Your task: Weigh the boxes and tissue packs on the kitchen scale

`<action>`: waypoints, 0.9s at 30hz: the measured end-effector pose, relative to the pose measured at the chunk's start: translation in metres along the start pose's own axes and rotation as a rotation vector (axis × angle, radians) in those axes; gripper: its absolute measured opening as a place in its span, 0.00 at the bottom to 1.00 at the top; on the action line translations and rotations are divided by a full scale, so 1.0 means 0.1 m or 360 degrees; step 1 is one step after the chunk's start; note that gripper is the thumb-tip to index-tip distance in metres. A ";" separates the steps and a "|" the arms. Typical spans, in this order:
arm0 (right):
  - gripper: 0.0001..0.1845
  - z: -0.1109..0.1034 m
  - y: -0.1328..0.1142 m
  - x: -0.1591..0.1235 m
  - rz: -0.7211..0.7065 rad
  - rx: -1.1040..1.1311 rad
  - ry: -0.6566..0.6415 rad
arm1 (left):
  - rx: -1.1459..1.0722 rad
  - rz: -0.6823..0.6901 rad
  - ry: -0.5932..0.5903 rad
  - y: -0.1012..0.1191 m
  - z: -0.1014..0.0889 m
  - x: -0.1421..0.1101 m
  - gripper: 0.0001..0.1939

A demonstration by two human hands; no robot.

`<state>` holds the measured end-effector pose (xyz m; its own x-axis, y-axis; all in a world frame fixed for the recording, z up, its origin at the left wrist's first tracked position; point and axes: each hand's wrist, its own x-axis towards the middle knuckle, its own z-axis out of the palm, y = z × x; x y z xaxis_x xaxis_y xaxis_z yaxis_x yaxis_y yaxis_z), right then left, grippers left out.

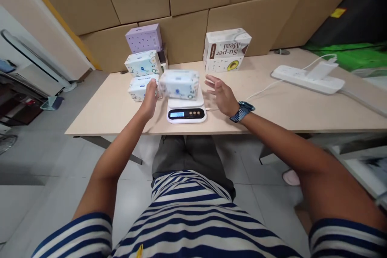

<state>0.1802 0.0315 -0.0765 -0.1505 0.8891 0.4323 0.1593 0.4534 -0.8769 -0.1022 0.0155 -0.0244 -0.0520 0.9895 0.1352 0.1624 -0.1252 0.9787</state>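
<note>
A white tissue pack (179,85) with a floral print, smeared by motion, is over the white digital scale (186,115). The scale's lit display seems to read zeros. At the pack's left end is my left hand (150,98), its thumb upright and its other fingers mostly hidden; it appears to grip the pack. My right hand (222,96) is off the pack's right end, fingers spread and holding nothing. Beside my left hand lie a similar lower tissue pack (139,88) and an upper tissue pack (142,63), one above the other.
Behind the packs stands a purple box (144,39). A white "Su-per Meal" box (226,46) is at the back, before a cardboard wall (187,40). On the table's right lie a power strip (308,78) with a plugged-in charger (322,69) and a white cable (263,90).
</note>
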 end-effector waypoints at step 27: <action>0.75 -0.24 0.39 0.53 0.0075 -0.0199 -0.0503 | 0.0355 0.0744 -0.0005 -0.76 0.27 0.20 0.56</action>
<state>0.2022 0.0973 -0.0826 -0.4321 0.8545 0.2881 0.2890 0.4339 -0.8534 -0.0890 0.0468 -0.1004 0.0790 0.8318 0.5494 0.3741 -0.5356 0.7571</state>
